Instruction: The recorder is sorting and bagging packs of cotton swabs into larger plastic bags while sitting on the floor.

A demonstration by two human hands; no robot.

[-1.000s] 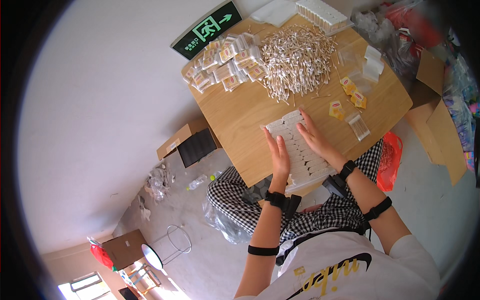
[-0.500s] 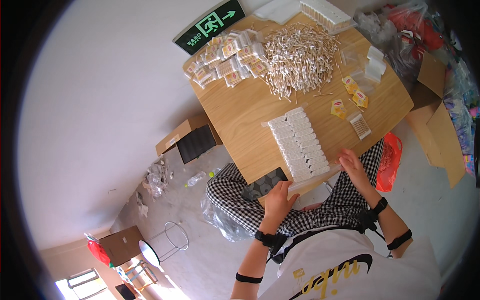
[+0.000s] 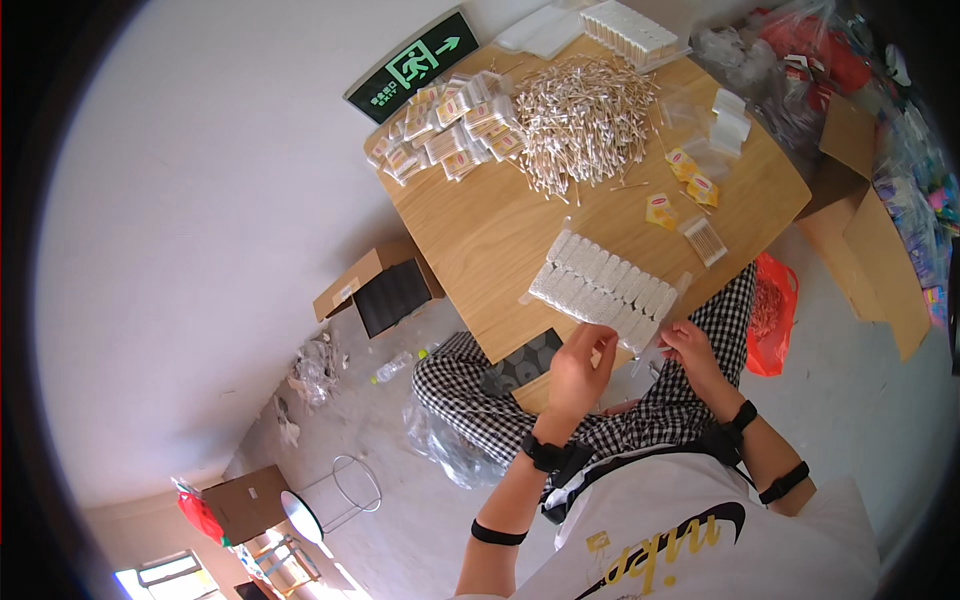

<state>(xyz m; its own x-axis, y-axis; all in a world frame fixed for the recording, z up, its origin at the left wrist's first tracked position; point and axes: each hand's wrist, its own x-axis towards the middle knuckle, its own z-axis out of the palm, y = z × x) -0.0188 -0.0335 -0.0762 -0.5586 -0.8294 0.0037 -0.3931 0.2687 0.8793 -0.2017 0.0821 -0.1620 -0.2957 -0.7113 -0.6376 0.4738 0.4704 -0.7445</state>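
Hands [image 3: 580, 370] now off the white packet row [image 3: 603, 290], back at table edge [image 3: 500, 345].

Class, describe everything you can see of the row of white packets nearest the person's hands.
The row of white packets is a band of small, slim, pale packs lying side by side, seemingly inside clear film. It lies flat and slantwise near the front edge of the wooden table. The left hand and right hand are at its near end; actual contact is unclear.
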